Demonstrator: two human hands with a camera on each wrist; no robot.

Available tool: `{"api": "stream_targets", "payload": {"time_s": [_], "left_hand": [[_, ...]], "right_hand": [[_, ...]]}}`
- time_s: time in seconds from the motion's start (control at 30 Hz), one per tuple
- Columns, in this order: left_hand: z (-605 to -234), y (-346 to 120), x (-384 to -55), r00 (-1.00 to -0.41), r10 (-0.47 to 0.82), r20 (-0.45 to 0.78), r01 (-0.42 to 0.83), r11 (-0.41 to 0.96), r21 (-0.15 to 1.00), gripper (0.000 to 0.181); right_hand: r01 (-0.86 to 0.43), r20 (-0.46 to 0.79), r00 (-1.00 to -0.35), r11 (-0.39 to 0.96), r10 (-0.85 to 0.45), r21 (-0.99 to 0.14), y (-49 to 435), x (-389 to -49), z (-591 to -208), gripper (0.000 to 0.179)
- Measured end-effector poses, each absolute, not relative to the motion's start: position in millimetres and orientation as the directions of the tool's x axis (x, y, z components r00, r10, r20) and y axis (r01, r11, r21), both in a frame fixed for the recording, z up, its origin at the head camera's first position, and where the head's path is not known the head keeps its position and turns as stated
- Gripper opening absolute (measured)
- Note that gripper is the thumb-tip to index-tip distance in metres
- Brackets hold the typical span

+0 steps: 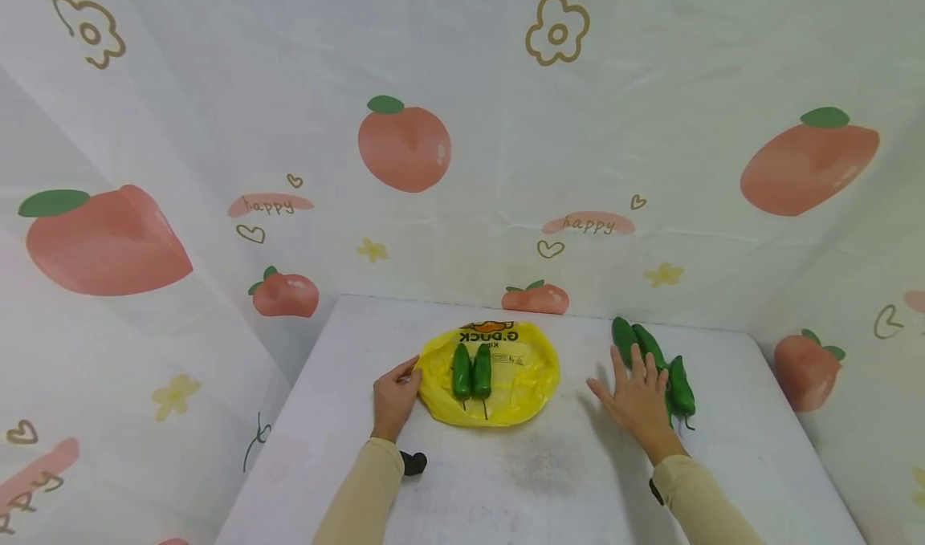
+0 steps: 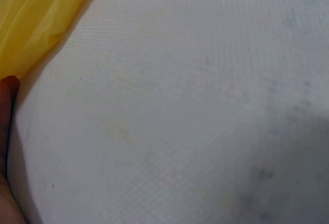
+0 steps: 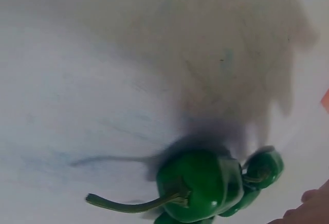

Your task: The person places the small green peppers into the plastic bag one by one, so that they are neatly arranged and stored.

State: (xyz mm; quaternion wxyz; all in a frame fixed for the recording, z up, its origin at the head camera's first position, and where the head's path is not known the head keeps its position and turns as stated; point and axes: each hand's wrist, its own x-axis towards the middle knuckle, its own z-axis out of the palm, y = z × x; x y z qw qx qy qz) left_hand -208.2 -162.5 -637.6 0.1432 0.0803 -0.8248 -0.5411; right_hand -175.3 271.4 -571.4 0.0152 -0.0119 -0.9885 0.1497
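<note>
My left hand [image 1: 396, 399] pinches the left edge of a round, crinkled yellow plastic bag [image 1: 535, 376] lying on the table. The left wrist view shows a fingertip [image 2: 9, 84] right at the yellow edge. Two green peppers [image 1: 481, 374] lie side by side on the bag, stems towards me. On the right, my right hand [image 1: 636, 396] hovers with fingers spread, partly hiding a group of several green peppers [image 1: 681, 386]. In the right wrist view one pepper [image 3: 190, 185] shows its long curved stem, and part of the right hand [image 3: 311, 211] appears at the corner.
A white table [image 1: 491, 489] carries everything, with smudges near its middle. A pale curtain [image 1: 462, 47] printed with peaches and flowers stands behind and along both sides. A small black object [image 1: 414, 463] sits beside the left sleeve [image 1: 368, 489].
</note>
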Motion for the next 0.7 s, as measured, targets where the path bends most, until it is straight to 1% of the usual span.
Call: {"api": "stream_targets", "payload": {"time_s": [0.17, 0.47, 0.7], "left_hand": [[-637, -163, -208, -0.948, -0.286, 0.143, 0.019, 0.398, 0.917, 0.028], [-641, -164, -209, -0.944, -0.29, 0.159, 0.029, 0.407, 0.913, 0.029], [-636, -163, -208, -0.948, -0.286, 0.143, 0.018, 0.4, 0.917, 0.03]], "right_hand": [[0.02, 0.052, -0.998, 0.948, 0.038, -0.318, 280, -169, -576, 0.093], [0.018, 0.123, -0.991, 0.949, 0.06, -0.316, 293, -159, -576, 0.096], [0.094, 0.1, -0.986, 0.944, 0.132, -0.315, 300, -154, -573, 0.098]]}}
